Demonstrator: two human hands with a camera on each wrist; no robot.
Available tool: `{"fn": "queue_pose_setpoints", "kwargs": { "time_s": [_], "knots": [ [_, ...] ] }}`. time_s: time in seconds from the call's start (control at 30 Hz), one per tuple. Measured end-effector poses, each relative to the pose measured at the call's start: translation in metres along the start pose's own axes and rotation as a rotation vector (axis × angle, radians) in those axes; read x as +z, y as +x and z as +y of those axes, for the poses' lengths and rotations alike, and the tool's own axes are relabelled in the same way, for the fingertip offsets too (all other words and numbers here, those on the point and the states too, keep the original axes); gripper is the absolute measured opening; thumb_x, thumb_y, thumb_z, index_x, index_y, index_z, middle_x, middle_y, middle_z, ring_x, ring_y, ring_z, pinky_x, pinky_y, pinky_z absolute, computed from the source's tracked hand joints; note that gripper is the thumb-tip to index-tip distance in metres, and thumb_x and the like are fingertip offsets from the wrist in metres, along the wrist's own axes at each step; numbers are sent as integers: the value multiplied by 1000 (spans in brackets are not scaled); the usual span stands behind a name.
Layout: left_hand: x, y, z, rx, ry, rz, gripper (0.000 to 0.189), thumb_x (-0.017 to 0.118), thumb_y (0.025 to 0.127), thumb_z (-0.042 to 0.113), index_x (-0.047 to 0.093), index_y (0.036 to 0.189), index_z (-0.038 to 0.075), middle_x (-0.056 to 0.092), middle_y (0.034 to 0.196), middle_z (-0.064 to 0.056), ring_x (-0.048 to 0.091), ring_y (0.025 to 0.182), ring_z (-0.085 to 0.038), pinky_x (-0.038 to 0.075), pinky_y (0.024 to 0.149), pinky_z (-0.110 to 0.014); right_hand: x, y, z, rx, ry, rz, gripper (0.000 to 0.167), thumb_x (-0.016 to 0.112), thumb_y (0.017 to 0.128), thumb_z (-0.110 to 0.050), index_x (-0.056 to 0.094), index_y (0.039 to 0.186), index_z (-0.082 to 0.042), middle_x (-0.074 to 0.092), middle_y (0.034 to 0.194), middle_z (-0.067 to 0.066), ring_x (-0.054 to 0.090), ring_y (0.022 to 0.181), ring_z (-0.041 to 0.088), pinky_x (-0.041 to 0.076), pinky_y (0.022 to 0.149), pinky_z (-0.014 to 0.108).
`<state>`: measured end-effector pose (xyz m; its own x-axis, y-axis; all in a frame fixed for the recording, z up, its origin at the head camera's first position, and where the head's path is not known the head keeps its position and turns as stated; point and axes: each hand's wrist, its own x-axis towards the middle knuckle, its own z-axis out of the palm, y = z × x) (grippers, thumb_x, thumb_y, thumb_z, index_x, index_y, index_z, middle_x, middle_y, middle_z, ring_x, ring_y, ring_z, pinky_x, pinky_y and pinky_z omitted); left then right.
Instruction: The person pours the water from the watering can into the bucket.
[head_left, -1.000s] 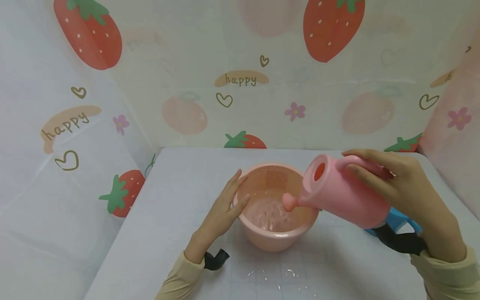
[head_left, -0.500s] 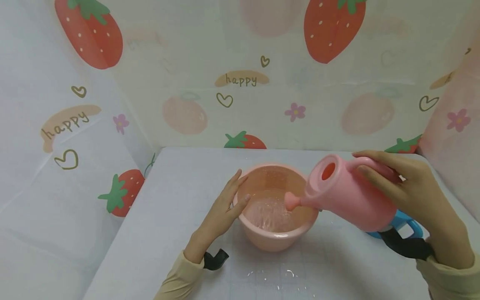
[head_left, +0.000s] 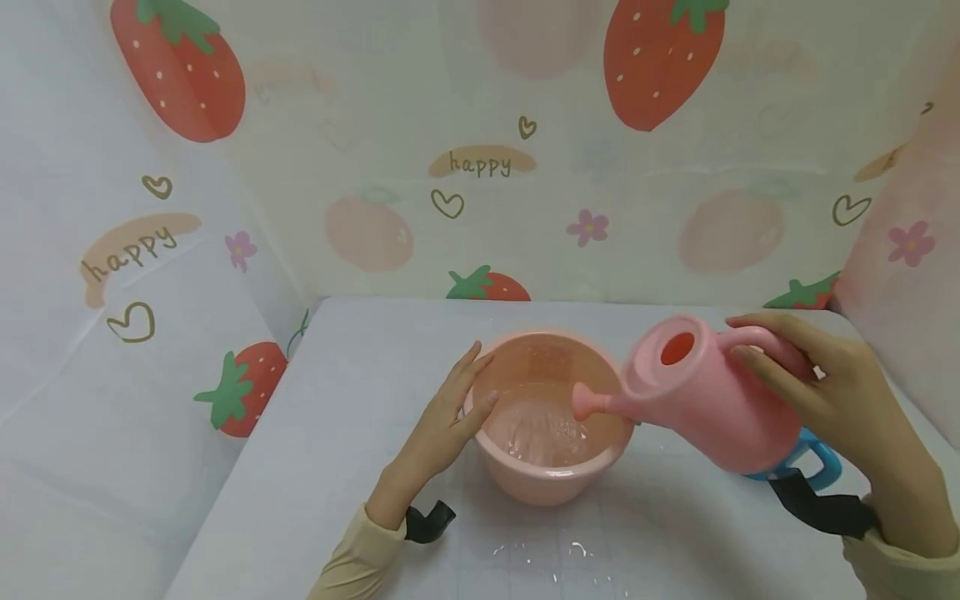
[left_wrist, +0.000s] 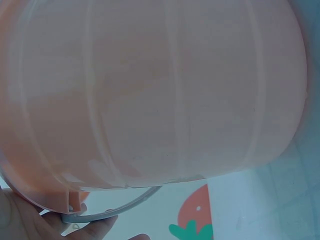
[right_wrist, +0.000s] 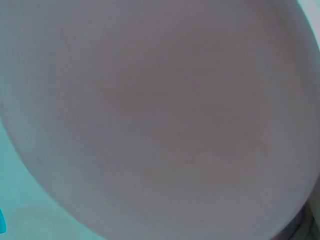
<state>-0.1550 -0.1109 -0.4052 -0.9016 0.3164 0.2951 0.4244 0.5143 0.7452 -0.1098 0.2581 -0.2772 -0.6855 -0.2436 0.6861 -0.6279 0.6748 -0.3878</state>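
Observation:
A pink watering can (head_left: 731,408) is held tilted at the right, its round pink spout head over the bucket. My right hand (head_left: 840,392) grips the can's top handle. In the right wrist view the can's base (right_wrist: 165,120) fills nearly everything. A peach plastic bucket (head_left: 551,487) stands upright on the table with rippling water (head_left: 540,429) inside. My left hand (head_left: 442,425) rests against the bucket's left rim with fingers extended. In the left wrist view its fingers (left_wrist: 97,230) lie beside the bucket's grey bail handle (left_wrist: 117,211), and the bucket wall (left_wrist: 165,100) fills most of the frame.
A blue object with a loop handle (head_left: 825,467) stands behind the can, partly hidden. Water drops (head_left: 577,550) lie on the white table (head_left: 360,358) in front of the bucket. Strawberry-printed sheets (head_left: 637,167) enclose the back and sides.
My right hand and the watering can have moved right and slightly down, and the can is a little more upright. The ripples in the bucket have shifted. My left hand stays at the rim.

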Motion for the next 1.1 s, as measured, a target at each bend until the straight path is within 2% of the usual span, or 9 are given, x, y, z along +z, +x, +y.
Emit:
{"fn": "queue_pose_setpoints", "kwargs": {
  "time_s": [0.43,0.67,0.87,1.03,1.1],
  "knots": [
    [0,0,-2,12,-10,7,53,43,94,48,33,143,30,17,154,9,19,140,-14,26,106,-54,0,-11,2,102,18,0,35,72,76,3,67,109,-11,62,95,-19,52,83,-2,40,72,4],
    [0,0,-1,3,-14,0,54,43,94,48,33,144,29,17,154,9,18,140,-12,25,107,-53,1,-16,3,62,44,8,34,71,76,6,67,107,-8,64,96,-11,53,84,-1,41,71,5],
    [0,0,-1,11,-20,4,54,43,95,48,34,143,28,18,154,7,18,140,-15,26,107,-54,0,-21,4,56,41,-21,37,70,76,8,66,109,-7,63,97,-14,53,85,-1,42,72,4],
    [1,0,-1,10,-16,8,53,43,94,48,34,143,28,18,154,8,18,140,-13,27,106,-53,-1,-25,4,72,78,-38,36,68,76,10,65,108,-5,64,96,-13,53,86,1,43,74,5],
    [1,1,-1,11,-14,9,53,43,95,48,34,143,28,18,154,8,18,140,-13,27,107,-53,-1,-27,5,53,99,-26,34,68,76,11,65,107,-3,65,96,-12,54,85,1,43,74,5]
  ]
}}
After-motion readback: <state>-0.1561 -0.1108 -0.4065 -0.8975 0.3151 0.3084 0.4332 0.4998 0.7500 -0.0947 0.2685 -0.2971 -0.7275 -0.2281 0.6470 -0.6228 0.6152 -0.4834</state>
